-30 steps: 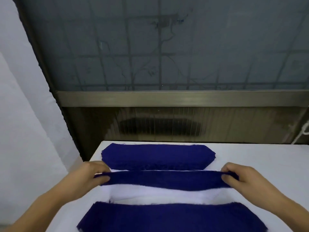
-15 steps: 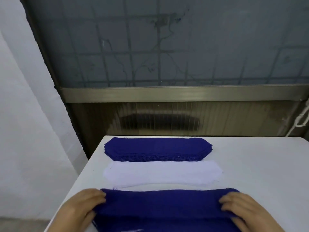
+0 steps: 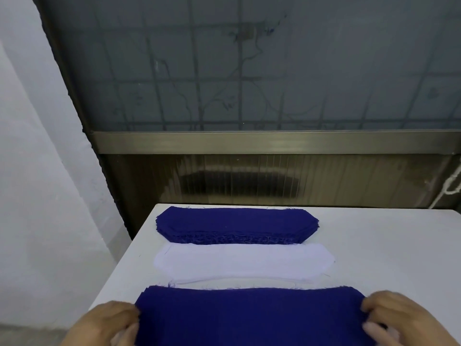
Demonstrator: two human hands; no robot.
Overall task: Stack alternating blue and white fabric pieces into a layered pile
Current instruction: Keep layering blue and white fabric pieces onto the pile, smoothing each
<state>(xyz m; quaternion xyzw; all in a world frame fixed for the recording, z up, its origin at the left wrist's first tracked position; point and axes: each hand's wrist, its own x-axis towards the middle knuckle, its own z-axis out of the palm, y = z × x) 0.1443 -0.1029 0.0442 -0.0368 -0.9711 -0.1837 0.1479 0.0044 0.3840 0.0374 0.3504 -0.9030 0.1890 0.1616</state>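
Note:
A blue fabric piece [image 3: 249,313] lies on top of the near pile at the bottom of the view. My left hand [image 3: 107,323] rests on its left end and my right hand [image 3: 399,318] on its right end, fingers curled over the cloth edges. Behind it a stack of white fabric pieces [image 3: 244,262] lies flat. Farther back sits a stack of blue fabric pieces [image 3: 234,224] with frayed edges. The near pile's lower layers are hidden.
Everything lies on a white table [image 3: 386,245] whose left edge drops off close to my left hand. A dark window with a metal sill [image 3: 274,143] stands behind the table. A white cord [image 3: 451,188] hangs at the far right.
Both hands carried a blue piece from above the white stack toward me and laid it on the near pile. The white stack is now uncovered.

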